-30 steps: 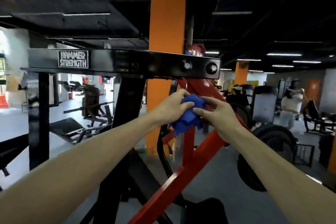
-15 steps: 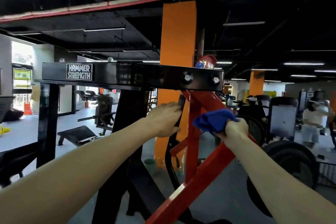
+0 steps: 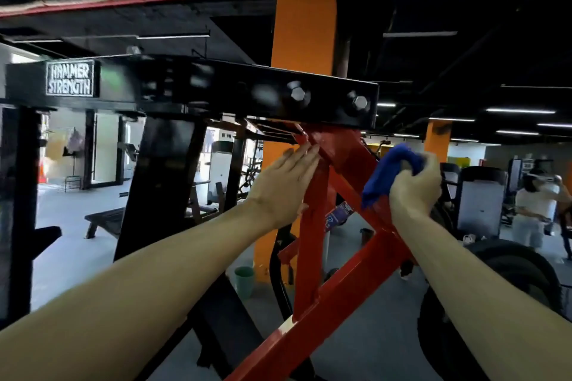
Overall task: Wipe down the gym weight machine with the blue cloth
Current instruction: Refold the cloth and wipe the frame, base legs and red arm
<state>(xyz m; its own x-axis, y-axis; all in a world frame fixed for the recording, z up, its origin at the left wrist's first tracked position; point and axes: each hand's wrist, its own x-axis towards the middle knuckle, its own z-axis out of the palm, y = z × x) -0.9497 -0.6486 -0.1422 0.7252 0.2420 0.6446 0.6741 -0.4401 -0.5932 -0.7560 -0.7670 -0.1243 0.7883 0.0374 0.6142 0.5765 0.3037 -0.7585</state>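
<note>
Under the black crossbeam (image 3: 216,86) of the weight machine, where the red frame (image 3: 343,158) branched downward, the right hand (image 3: 414,189) was curled tight round the blue cloth (image 3: 390,170), which was bunched into a wad and pressed against the slanting red bar just below the bolted joint. The left hand (image 3: 284,185) was spread with fingers straight, its fingertips (image 3: 309,151) at or just short of the upper end of the red upright; whether they touched could not be made out, and it held nothing. The cloth looked soft, light and limp, so it would take any shape the hand gave it and needed gripping by a good bunch, as here, with a flap left free to lie against the metal. A loose hanging corner might snag on the bolts (image 3: 359,102) or the weld edges, in my judgement. The machine itself appeared heavy, rigid steel with a glossy painted surface; it would likely stay put under wiping pressure, though the red arm might pivot if it is the moving lever, which would make the open left hand on the upright a sensible brace. Smooth paint should let the cloth slide easily along each bar, while the joints and corners would want fingertip pressure through the fabric.
</note>
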